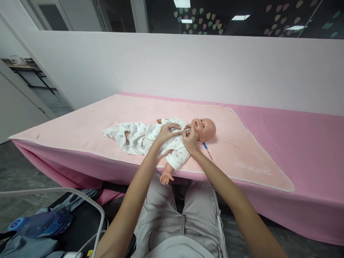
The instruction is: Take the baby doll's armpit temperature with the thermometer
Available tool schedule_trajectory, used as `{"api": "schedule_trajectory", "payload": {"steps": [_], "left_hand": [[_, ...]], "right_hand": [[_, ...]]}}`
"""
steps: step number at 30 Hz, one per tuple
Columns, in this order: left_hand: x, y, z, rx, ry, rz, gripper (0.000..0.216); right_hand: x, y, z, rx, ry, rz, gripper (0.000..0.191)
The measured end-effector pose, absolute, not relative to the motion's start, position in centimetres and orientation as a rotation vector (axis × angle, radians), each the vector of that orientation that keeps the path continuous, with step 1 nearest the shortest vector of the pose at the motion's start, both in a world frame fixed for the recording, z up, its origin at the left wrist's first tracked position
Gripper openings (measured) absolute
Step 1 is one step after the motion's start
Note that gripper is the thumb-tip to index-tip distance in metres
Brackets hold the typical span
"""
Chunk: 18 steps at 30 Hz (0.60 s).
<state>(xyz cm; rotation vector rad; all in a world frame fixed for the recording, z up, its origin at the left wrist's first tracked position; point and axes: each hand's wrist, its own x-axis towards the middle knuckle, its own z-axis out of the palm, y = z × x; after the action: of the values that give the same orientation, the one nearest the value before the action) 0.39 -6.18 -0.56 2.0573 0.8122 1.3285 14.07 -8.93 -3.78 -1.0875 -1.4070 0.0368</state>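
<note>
A baby doll (206,129) lies on its back, its bald head to the right. It wears a white patterned onesie (174,145), loose around the legs, with the lower front hanging open. At the upper chest, my left hand (168,132) is closed with its fingertips on the onesie's front. Close beside it, below the doll's chin, my right hand (190,138) pinches the same cloth near the neckline. My fingers hide the exact spot they grip. One doll hand (166,175) hangs over the table's near edge.
A thin stick with a blue end (205,145) lies beside the doll's head. Beneath the doll, a light pink mat (258,154) covers part of the pink tablecloth (309,154). A white wall (188,68) stands behind. A water bottle (40,224) and cable (94,204) are at lower left.
</note>
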Motion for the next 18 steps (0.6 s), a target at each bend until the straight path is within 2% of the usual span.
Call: {"api": "schedule_trajectory", "payload": {"steps": [13,18], "left_hand": [[0.39,-5.97,-0.87,2.063,0.839,1.28,0.018],[0.46,-5.89,-1.05,2.095,0.825,1.272,0.017]], "right_hand": [[14.21,-9.27,-3.49,-1.058,-1.477,-0.025,0.011],[14.3,-9.39,-3.33,-1.046,-1.508,-0.012,0.013]]}}
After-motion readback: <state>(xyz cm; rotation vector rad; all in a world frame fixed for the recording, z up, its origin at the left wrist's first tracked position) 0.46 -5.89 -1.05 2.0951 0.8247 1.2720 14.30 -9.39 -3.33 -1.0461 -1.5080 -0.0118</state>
